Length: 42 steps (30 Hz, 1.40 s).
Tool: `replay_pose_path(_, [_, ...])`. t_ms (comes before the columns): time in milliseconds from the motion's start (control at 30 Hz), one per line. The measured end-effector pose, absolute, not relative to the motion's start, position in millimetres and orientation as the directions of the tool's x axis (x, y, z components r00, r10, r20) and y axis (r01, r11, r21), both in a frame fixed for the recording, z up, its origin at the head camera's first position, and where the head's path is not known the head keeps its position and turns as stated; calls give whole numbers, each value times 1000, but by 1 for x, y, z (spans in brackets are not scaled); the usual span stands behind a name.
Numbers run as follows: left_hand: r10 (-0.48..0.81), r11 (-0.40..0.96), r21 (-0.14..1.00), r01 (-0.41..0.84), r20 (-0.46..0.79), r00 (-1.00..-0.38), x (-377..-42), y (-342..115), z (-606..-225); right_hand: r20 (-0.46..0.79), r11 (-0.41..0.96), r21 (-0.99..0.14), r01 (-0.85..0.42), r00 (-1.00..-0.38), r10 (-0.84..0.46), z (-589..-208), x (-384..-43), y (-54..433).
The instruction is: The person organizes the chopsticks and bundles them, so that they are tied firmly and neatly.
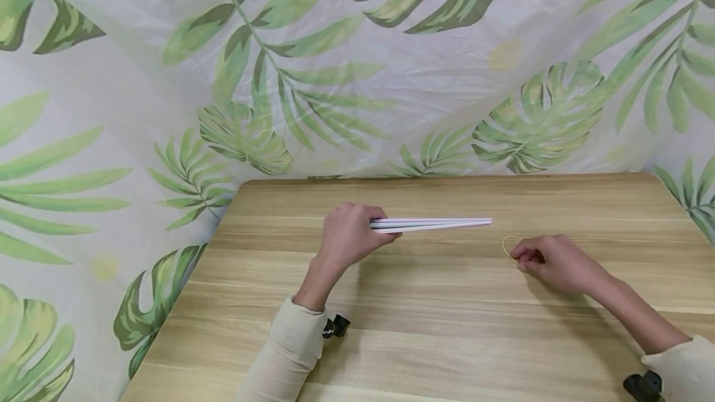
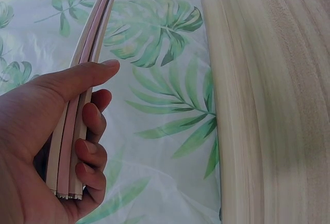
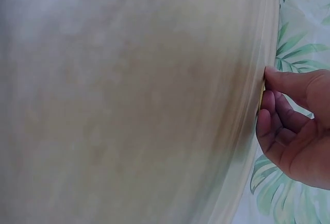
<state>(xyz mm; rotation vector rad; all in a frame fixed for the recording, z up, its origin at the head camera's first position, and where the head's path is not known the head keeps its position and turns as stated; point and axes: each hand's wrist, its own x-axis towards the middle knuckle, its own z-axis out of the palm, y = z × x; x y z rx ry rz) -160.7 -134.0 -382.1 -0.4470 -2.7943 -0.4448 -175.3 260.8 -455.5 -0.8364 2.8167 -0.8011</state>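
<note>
A bundle of pale and pinkish chopsticks (image 1: 438, 223) extends rightward from my left hand (image 1: 353, 231), which grips it near its thicker end. In the left wrist view, the fingers curl round the chopsticks (image 2: 67, 152), their blunt ends showing at the palm and the thin tips pointing away. My right hand (image 1: 561, 262) pinches a thin yellow rubber band (image 1: 504, 245) between thumb and fingers, a loop of it standing out to the left toward the chopstick tips. Only a sliver of the rubber band (image 3: 261, 98) shows in the right wrist view. The two hands are apart.
Beneath both hands is a wood-grain table (image 1: 447, 327) with its back edge against a leaf-patterned cloth (image 1: 346, 79). Small black devices sit at the cuffs of both beige sleeves (image 1: 287, 346).
</note>
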Motion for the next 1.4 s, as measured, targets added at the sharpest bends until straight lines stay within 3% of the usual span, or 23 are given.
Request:
replay_pose_path(233, [259,903,258,343,310,-915,-160,-133,-384,40,717,-502,-484,-841,-540,-456,-174,263])
replay_pose_path(567, [271,907,234,351,314,-910,-160,-133,-386,115,684,-577,-445,-874,-472,-448,-168,263])
replay_pose_path(833, [283,905,223,361,318,-905,-159,-133,-389,71,690,-618,-377,-901,-429,-443,-168,262])
replay_pose_path(1100, [287,911,210,355,297,-911,-157,-133,-389,54,576,-767,-283,-923,-381,-433,-167,260])
replay_pose_path(1400, [298,905,215,368,296,-907,-157,-132,-390,121,488,-827,-280,-936,-332,-419,-168,246])
